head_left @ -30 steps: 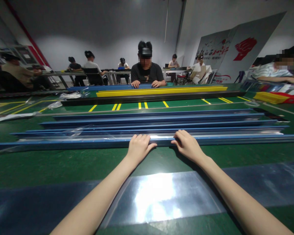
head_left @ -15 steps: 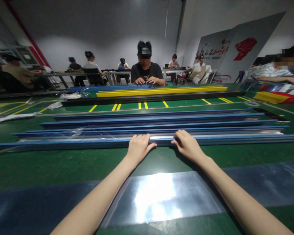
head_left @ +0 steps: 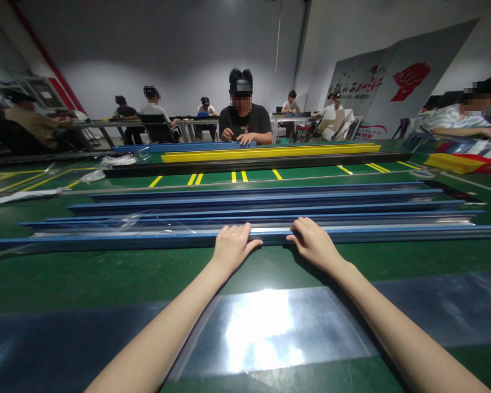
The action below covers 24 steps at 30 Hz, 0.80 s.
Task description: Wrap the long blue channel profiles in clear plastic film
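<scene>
A long blue strip (head_left: 106, 240) lies across the green table (head_left: 85, 278), nearest of several parallel blue strips (head_left: 249, 206). My left hand (head_left: 231, 246) grips its near edge just left of centre, fingers curled over the top and thumb along the front. My right hand (head_left: 313, 243) grips the same strip a little to the right, fingers curled over it too. Between the hands a short shiny stretch of the strip shows. A clear plastic sheet (head_left: 265, 327) lies flat under my forearms near the table's front edge.
Yellow and black long strips (head_left: 270, 153) lie farther back, past yellow floor-style markings. A person in a black shirt (head_left: 245, 117) sits opposite, hands on a blue strip. Crumpled clear film (head_left: 117, 160) lies at back left. More people sit at tables behind and at right.
My hands have stayed on the blue strip. The person opposite has drawn both hands together and shifted them slightly.
</scene>
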Tool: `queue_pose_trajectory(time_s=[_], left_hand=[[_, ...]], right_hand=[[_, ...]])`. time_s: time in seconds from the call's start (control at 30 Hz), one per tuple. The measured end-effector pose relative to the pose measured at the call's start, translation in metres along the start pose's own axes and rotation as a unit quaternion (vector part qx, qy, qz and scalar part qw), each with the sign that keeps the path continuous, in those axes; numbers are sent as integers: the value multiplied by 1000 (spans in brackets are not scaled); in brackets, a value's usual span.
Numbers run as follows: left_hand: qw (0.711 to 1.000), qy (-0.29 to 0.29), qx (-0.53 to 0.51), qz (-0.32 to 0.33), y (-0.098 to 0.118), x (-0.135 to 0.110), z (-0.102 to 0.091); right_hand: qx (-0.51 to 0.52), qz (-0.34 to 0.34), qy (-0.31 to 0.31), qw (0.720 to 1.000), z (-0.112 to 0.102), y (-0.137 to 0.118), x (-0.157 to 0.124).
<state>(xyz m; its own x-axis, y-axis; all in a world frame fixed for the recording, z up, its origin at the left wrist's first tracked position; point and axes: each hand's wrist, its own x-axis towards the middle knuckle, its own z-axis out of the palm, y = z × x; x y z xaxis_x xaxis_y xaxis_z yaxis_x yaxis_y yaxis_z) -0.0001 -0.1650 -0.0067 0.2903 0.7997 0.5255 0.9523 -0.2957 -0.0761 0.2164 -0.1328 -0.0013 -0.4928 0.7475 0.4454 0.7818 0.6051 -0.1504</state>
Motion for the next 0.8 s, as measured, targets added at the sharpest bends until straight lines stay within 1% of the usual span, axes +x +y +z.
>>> queue_pose_trajectory(time_s=[0.27, 0.63, 0.8], left_hand=[[1000, 10, 8, -15, 0, 0, 1], [999, 9, 3, -35, -1, 0, 2], [1000, 10, 8, -27, 0, -1, 3]], right_hand=[[1, 4, -4, 1000, -1, -1, 1], [-2, 1, 0, 1000, -1, -2, 1], [-11, 5, -4, 1000, -1, -1, 1]])
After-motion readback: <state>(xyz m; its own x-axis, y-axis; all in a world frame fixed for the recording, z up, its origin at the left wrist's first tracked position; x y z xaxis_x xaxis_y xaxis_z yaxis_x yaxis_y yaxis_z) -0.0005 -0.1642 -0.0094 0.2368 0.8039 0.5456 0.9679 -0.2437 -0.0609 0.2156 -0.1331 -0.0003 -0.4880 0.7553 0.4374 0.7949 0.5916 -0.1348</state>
